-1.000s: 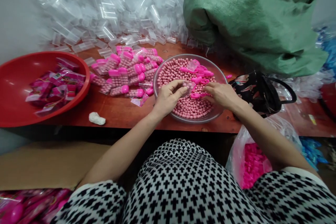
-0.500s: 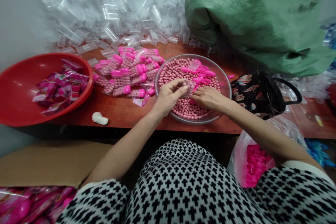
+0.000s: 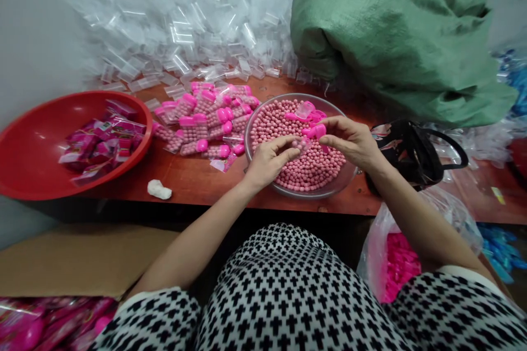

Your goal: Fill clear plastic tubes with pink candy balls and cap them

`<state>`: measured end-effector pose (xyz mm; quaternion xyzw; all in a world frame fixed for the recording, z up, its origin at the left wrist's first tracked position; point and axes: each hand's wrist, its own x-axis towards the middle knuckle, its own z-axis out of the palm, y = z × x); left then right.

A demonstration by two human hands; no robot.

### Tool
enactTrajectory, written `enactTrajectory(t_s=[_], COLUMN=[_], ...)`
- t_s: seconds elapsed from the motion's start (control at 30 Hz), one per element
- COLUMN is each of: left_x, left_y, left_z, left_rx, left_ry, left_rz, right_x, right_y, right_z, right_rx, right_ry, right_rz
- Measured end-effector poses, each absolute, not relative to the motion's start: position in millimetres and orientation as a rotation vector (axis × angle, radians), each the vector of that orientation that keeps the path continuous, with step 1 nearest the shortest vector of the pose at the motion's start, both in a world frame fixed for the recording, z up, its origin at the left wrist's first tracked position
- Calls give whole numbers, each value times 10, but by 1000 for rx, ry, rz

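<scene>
A clear bowl (image 3: 349, 173) full of small pink balls (image 3: 313, 167) stands on the brown table (image 3: 197, 175), with several pink caps (image 3: 307, 112) lying on the balls at the back. My left hand (image 3: 267, 162) pinches a small clear container (image 3: 302, 144) above the balls. My right hand (image 3: 349, 140) holds a pink cap (image 3: 315, 131) right at the top of that container. Left of the bowl lies a heap of filled, capped containers (image 3: 206, 120).
A red basin (image 3: 37, 181) with pink packets stands at the left. Clear empty containers (image 3: 185, 27) are piled along the wall. A green sack (image 3: 395, 33) fills the back right, a black bag (image 3: 411, 148) sits beside the bowl, and a plastic bag of pink caps (image 3: 399, 263) hangs below the table.
My right hand rose out of the balls with a pink cap and brought it to the container in my left hand. The left hand has barely shifted.
</scene>
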<state>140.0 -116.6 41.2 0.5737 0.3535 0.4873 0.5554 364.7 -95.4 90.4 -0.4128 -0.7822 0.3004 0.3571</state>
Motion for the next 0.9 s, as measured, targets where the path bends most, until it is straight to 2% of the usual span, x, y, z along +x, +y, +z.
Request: enactTrajectory(t_s=[0.37,0.63,0.9], left_x=[1381,1378,1378], left_y=[-1257,-1328,-1334], left_z=[405,347,264], left_rx=[1756,1990,2037], left_ry=[888,881,924], left_rz=[1279,1409,1337], right_x=[3446,3394,3327], right_y=[-1107,-1250,-1183], right_z=[1137,1060,1108], right_rx=[-902,-865,-907], right_ry=[-2439,-2579,-2827], right_rz=[396,110,-13])
